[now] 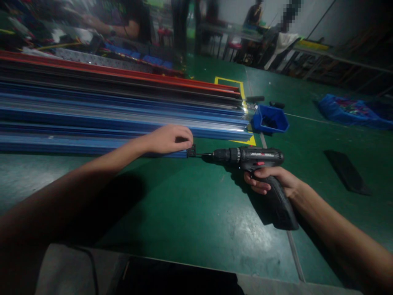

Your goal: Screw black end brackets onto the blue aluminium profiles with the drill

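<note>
My right hand (281, 178) is wrapped around the handle of a black cordless drill (260, 155), with a finger by the trigger. The drill lies level and points left. Its thin bit (202, 155) meets, or nearly meets, a small black end piece (192, 150) on the tip of a long blue rail (172, 155). My left hand (172, 139) is closed over that end of the rail, fingers curled and thumb near the end piece. Part of the rail is hidden under the hand and forearm.
Several blue, black and red rails (184, 119) lie parallel behind my left hand. A blue bin (270, 119) stands past their ends. At right are a dark flat piece (346, 172) and a larger blue tray (340, 108). Another person (132, 28) is across the green table (184, 213).
</note>
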{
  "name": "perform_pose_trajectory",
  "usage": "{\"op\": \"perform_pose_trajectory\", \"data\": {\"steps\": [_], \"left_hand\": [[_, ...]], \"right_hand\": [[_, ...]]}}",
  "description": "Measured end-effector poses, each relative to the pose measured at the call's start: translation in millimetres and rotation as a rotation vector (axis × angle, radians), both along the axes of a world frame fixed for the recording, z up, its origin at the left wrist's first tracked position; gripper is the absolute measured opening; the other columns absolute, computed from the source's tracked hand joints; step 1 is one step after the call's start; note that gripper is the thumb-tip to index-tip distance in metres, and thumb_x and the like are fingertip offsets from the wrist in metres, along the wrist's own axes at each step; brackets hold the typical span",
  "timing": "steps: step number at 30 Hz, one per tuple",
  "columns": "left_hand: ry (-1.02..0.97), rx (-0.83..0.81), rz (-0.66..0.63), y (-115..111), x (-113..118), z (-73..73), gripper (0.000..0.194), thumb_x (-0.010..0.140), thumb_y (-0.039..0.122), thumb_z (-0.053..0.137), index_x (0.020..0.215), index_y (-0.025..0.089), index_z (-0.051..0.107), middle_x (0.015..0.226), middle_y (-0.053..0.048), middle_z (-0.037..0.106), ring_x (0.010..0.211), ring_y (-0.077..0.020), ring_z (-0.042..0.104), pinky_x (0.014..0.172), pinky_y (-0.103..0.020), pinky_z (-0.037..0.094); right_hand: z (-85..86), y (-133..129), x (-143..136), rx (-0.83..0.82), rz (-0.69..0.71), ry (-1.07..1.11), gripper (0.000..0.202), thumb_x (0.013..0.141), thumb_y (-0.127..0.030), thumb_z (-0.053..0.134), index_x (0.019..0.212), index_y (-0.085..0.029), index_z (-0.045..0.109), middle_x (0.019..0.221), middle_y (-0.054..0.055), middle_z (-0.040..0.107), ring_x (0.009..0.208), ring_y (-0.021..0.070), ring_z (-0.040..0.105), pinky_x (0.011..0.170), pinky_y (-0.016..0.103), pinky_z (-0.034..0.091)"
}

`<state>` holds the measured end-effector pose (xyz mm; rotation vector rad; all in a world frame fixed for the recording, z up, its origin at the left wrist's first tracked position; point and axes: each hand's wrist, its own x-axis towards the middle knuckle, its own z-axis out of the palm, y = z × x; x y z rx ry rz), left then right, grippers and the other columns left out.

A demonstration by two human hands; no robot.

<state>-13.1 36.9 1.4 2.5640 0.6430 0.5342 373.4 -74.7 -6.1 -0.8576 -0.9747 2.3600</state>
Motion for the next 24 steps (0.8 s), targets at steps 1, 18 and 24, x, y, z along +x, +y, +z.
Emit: {"op": "perform_pose_trajectory", "data": {"steps": [1, 18, 24], "left_hand": [[-0.004, 0.000, 0.000, 0.1, 0.0, 0.0, 0.031, 0.102, 0.039, 0.055, 0.092, 0.018, 0.076, 0.101, -0.006, 0.077, 0.095, -0.0185, 0.071, 0.090, -0.029, 0.050], [0.000, 0.001, 0.009, 0.5, -0.4, -1.3, 0.033, 0.102, 0.041, 0.055, 0.091, 0.019, 0.077, 0.102, -0.006, 0.078, 0.095, -0.0191, 0.071, 0.089, -0.030, 0.050], [-0.004, 0.003, 0.008, 0.4, -0.5, -1.7, 0.033, 0.102, 0.041, 0.055, 0.091, 0.019, 0.076, 0.101, -0.006, 0.078, 0.095, -0.0193, 0.071, 0.089, -0.030, 0.051]], "right_hand": [[0.3, -0.1, -0.2, -0.001, -0.002, -0.003, 0.016, 0.091, -0.020, 0.072, 0.091, -0.003, 0.075, 0.074, 0.004, 0.060, 0.049, 0.0031, 0.040, 0.054, 0.016, 0.053], [0.4, 0.6, -0.6, 0.013, 0.008, 0.005, 0.018, 0.092, -0.019, 0.069, 0.091, -0.003, 0.076, 0.074, 0.004, 0.060, 0.050, 0.0037, 0.039, 0.055, 0.016, 0.054], [-0.9, 0.2, 0.4, 0.014, -0.002, 0.016, 0.016, 0.093, -0.018, 0.069, 0.091, -0.003, 0.075, 0.078, 0.005, 0.062, 0.051, 0.0037, 0.040, 0.055, 0.017, 0.053]]}}
